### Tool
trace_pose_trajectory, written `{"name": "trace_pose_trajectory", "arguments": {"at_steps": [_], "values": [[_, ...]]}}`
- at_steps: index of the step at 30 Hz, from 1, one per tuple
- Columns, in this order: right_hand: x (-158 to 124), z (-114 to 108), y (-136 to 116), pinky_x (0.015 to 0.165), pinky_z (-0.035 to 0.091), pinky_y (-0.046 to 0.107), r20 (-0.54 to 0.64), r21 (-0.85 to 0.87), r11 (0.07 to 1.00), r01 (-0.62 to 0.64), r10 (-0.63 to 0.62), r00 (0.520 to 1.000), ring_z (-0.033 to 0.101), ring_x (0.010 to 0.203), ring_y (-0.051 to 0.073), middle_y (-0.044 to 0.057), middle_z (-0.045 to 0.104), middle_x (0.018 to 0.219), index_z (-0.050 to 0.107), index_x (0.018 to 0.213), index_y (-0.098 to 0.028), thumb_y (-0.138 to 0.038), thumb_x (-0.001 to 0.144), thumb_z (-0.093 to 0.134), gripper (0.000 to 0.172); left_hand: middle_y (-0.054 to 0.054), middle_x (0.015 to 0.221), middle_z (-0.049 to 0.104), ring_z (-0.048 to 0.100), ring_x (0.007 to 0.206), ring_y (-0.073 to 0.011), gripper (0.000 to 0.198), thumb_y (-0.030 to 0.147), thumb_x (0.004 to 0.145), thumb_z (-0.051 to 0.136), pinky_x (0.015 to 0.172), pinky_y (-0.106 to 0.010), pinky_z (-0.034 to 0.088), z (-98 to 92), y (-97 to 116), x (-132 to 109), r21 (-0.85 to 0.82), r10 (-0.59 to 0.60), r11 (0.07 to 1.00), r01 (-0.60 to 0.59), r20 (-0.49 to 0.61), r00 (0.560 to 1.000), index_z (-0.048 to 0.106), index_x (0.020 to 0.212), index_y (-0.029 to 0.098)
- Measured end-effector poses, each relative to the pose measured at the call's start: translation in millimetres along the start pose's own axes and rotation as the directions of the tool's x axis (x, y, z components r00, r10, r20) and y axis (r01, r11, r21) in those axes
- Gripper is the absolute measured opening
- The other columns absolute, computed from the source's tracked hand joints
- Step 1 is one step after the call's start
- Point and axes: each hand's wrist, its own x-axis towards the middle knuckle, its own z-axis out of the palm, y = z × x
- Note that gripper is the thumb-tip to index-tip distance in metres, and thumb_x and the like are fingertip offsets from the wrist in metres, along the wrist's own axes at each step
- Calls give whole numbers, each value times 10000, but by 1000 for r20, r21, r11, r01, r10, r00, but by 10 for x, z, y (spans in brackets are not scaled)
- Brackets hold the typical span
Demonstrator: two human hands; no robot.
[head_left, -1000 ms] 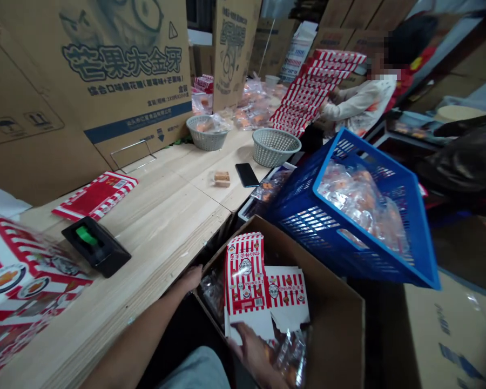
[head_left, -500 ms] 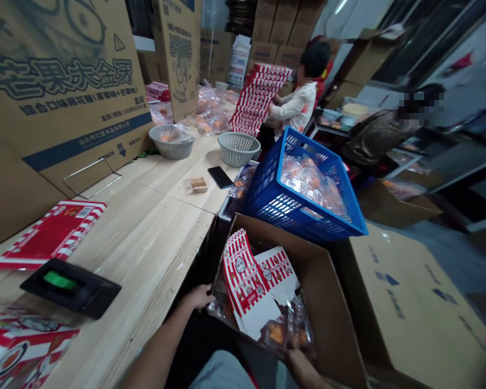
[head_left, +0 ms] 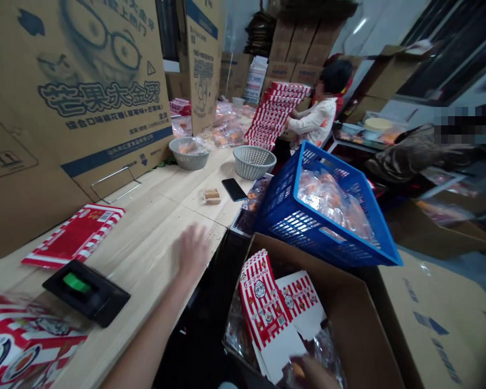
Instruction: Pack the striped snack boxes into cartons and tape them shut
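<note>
Lying inside an open cardboard carton, flat red-and-white striped snack boxes rest on clear bags of orange pastries, with the right hand at their lower edge, cut off by the frame, so its grip cannot be told. The left hand, blurred but apparently spread and holding nothing, is raised over the edge of a pale wooden table. Beside the carton stands a tilted blue plastic crate of bagged pastries; on the table lie a black tape dispenser, a smartphone and a grey plastic basket.
</note>
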Motion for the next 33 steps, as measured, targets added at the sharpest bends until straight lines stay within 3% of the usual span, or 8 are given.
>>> {"name": "trace_pose_trajectory", "arguments": {"at_steps": [2, 4, 7, 11, 17, 23, 29, 33], "values": [[299, 133, -357, 874, 464, 387, 49, 72, 992, 106, -109, 993, 597, 967, 199, 89, 638, 1039, 609, 1003, -168, -376, 834, 529, 280, -321, 1411, 164, 68, 1333, -409, 597, 319, 918, 106, 971, -697, 15, -135, -268, 141, 64, -197, 976, 206, -128, 972, 182, 1358, -77], [629, 350, -814, 954, 416, 371, 28, 164, 964, 210, -217, 976, 544, 1098, 214, 127, 600, 1153, 563, 1131, -144, -402, 840, 467, 401, -330, 1395, 197, 114, 1324, -417, 653, 386, 914, 131, 976, -691, 36, -129, -398, 197, 107, -249, 958, 266, -152, 957, 199, 1345, -101], [1061, 722, -1582, 1053, 297, 367, -95, 268, 903, 336, -322, 942, 328, 1297, 185, 128, 356, 1406, 337, 1344, -110, -433, 883, 282, 565, -174, 1438, 242, 162, 1343, -313, 650, 487, 895, 208, 1067, -566, 76, 41, -257, 216, 143, -116, 982, 123, -58, 992, 289, 1367, 47], [1305, 1047, -2234, 1092, 199, 371, -185, 314, 827, 467, -429, 884, 109, 1368, 175, 73, 82, 1502, 262, 1385, -141, -421, 899, 233, 561, -42, 1466, 208, 109, 1365, -173, 509, 299, 898, 275, 1125, -409, 38, 287, 155, 135, 119, 108, 986, -116, 72, 992, 281, 1384, 149], [1151, 1353, -1899, 1060, 271, 348, -103, 302, 826, 476, -468, 878, 256, 1329, 173, 110, 270, 1449, 295, 1370, -117, -402, 886, 243, 565, -52, 1414, 343, 128, 1358, -119, 580, 79, 798, 322, 1140, -364, 52, 637, 343, -294, -17, 52, 999, -49, 200, 978, 318, 1371, 169], [1103, 1376, -1624, 951, 375, 452, -99, 249, 898, 362, -348, 932, 532, 1110, 278, 208, 604, 1117, 516, 1206, -66, -396, 870, 267, 533, -136, 1352, 416, 384, 1245, -274, 432, 345, 878, 453, 1032, -539, 256, 897, 278, -398, -240, -208, 922, 304, 355, 911, 442, 1270, 163], [974, 1196, -1667, 1047, 262, 439, -133, 229, 824, 518, -500, 856, 404, 1240, 224, 95, 511, 1285, 534, 1207, -184, -450, 844, 324, 497, -127, 1262, 521, 565, 1065, -176, 600, 508, 920, 93, 904, -369, 442, 653, 406, -170, -580, -139, 683, 443, 493, 859, 384, 1306, 152], [1162, 946, -1555, 978, 259, 580, -228, 210, 861, 463, -417, 880, 427, 1189, 368, 269, 498, 1228, 613, 1051, -38, -482, 794, 370, 568, -71, 1408, 358, 397, 1249, -151, 573, 497, 912, 148, 985, -298, 374, 310, 429, -252, -700, -86, 584, 411, 450, 889, 341, 1350, 181]]}}
